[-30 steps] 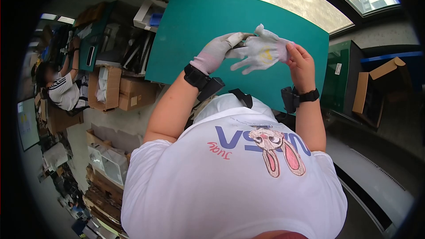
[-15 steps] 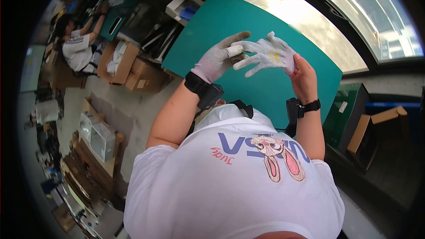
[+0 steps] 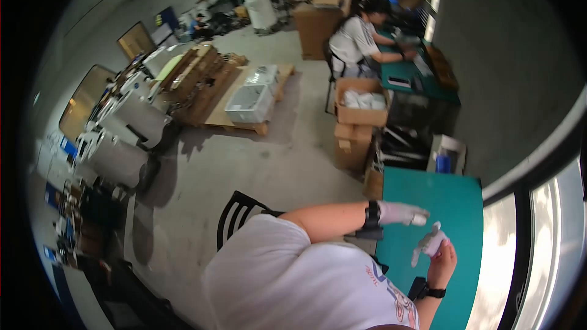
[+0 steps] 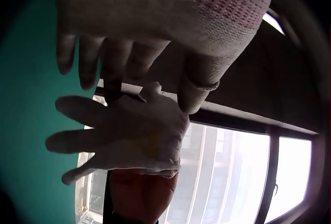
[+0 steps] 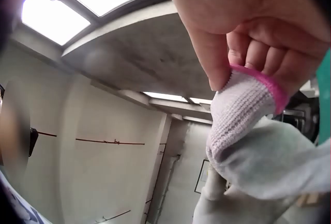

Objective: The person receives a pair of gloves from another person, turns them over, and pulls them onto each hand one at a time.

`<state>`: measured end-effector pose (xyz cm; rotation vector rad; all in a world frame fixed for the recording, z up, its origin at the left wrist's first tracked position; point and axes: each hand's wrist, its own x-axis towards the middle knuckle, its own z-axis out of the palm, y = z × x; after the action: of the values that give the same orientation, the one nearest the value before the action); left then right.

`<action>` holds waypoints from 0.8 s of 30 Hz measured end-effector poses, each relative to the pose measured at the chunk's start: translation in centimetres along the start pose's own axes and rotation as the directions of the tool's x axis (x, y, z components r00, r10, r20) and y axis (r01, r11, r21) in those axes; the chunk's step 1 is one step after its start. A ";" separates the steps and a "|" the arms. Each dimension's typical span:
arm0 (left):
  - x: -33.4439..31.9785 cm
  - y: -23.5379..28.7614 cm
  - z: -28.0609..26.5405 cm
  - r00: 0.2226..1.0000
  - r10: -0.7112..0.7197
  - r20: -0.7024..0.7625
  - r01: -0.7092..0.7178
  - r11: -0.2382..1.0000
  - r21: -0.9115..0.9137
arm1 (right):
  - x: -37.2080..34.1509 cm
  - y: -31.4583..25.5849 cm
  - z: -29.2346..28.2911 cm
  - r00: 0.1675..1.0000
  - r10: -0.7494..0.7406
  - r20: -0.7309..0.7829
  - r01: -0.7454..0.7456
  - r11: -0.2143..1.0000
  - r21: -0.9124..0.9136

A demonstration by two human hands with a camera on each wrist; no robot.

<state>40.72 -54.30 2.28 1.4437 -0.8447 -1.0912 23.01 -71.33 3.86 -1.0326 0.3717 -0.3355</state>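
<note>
L hand now off loose glove, latter over green tbl, L hand's 5 o'clock (head view). L hand straight-fingered, empty; R hand pinches pink cuff rim. Glove prob. light, floppy; hold cuff.

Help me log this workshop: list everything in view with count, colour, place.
Loose knit glove: 1, white with pink edge, right hand
Worn glove: 1, white with pink cuff, left hand
Worktables: 2, green, near and far
Cartons: several, brown, beside far worktable
Bins: apparently 2, translucent, on wooden pallet
Slatted chair: 1, black, behind wearer
Window panes: several, bright, beside near worktable
People: several, nearest in white, background
Other clutter: uncounted, blurred, background
Wristbands: 2, black, both wrists
Left hand: 1, gloved, near loose glove
Right hand: 1, bare, gripping loose glove
</note>
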 end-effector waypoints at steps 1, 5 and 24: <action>-0.9 -0.4 0.2 1.000 0.000 0.001 0.000 0.999 -0.053 | 0.4 0.6 0.2 0.999 0.026 0.033 -0.027 1.000 0.013; -3.4 -0.4 -0.9 0.997 -0.005 -0.072 -0.009 0.981 -0.196 | 2.7 1.0 1.9 0.990 0.103 0.093 -0.104 0.995 0.002; -2.6 -0.5 0.0 0.946 0.067 -0.317 -0.112 0.986 -0.126 | 0.7 1.8 0.9 0.999 0.042 0.026 -0.038 0.990 -0.135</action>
<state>39.89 -51.83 2.22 1.3965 -0.5881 -0.8094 24.17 -70.13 2.60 -1.1589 0.3929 -0.2621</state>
